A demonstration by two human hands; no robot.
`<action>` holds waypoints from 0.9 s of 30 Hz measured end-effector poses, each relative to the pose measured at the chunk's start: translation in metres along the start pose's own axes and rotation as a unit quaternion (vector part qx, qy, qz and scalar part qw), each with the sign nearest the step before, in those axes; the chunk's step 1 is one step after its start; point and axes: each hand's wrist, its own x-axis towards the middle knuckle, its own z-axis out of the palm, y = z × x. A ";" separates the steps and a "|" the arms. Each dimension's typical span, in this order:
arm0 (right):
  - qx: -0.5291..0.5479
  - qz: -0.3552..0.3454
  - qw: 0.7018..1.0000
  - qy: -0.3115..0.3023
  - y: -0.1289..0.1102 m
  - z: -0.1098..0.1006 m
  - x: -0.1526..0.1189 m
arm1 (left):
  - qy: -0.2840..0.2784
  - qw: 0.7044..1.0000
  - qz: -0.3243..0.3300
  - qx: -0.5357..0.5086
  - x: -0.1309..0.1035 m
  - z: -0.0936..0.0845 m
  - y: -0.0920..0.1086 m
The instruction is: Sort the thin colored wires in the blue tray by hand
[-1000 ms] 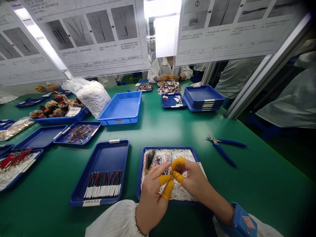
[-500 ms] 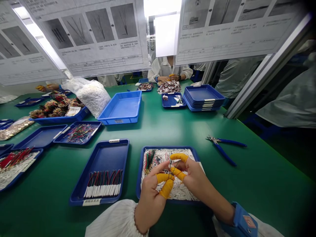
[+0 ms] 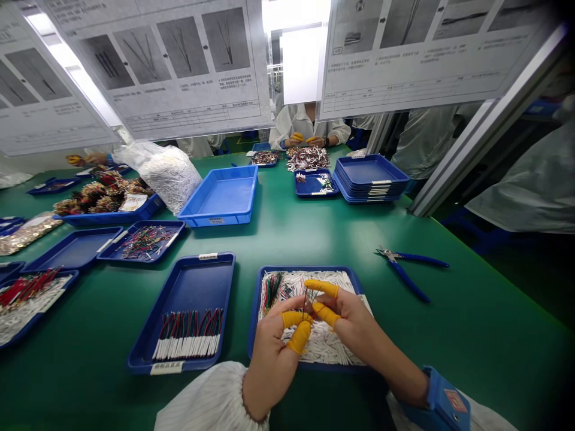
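Yellow finger cots cover the tips of several fingers on both hands. My left hand (image 3: 276, 350) pinches thin wires (image 3: 305, 304) between thumb and index finger, and they stand roughly upright. Facing it, my right hand (image 3: 350, 317) is closed at the same wires, its index finger by their upper ends and its thumb lower down. Below both hands lies a blue tray (image 3: 254, 311) of white sleeves (image 3: 332, 347), with a bunch of coloured wires (image 3: 272, 290) in its far left corner. Left of it, another blue tray (image 3: 179, 281) holds a row of white-sleeved wires (image 3: 188, 335).
Blue-handled pliers (image 3: 406, 266) lie on the green table (image 3: 485, 323) at the right. Stacked trays (image 3: 371, 179), a lighter blue bin (image 3: 220, 194) and a full plastic bag (image 3: 164, 173) stand farther back. Across the table sits a co-worker (image 3: 309, 129). Printed sheets (image 3: 179, 114) hang overhead.
Both hands have shifted slightly left with the wires. A dark reddish wire now stands up by my right index finger. Across the table, the co-worker's hands have moved apart.
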 end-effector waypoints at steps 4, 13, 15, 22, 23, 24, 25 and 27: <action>0.046 0.034 0.998 0.024 -0.003 -0.001 0.001 | 0.005 1.000 -0.002 0.000 0.001 -0.001 0.000; 0.126 0.050 0.987 0.083 -0.015 -0.011 0.001 | 0.025 0.996 -0.038 -0.077 0.003 0.000 0.001; 0.137 0.037 0.985 0.096 -0.015 -0.013 0.001 | 0.027 0.995 -0.049 -0.082 0.003 0.001 0.000; 0.127 0.011 0.982 0.141 -0.016 -0.017 0.002 | 0.020 0.995 -0.050 -0.084 0.003 0.001 -0.001; 0.122 0.004 0.983 0.141 -0.017 -0.018 0.002 | 0.020 0.995 -0.049 -0.079 0.003 0.001 -0.001; 0.115 -0.002 0.984 0.140 -0.017 -0.019 0.002 | 0.019 0.996 -0.046 -0.073 0.003 0.001 0.000; 0.108 -0.006 0.985 0.136 -0.018 -0.020 0.002 | 0.018 0.997 -0.044 -0.065 0.003 0.001 0.001; 0.094 -0.013 0.987 0.127 -0.019 -0.022 0.001 | 0.012 0.998 -0.037 -0.047 0.003 0.000 0.003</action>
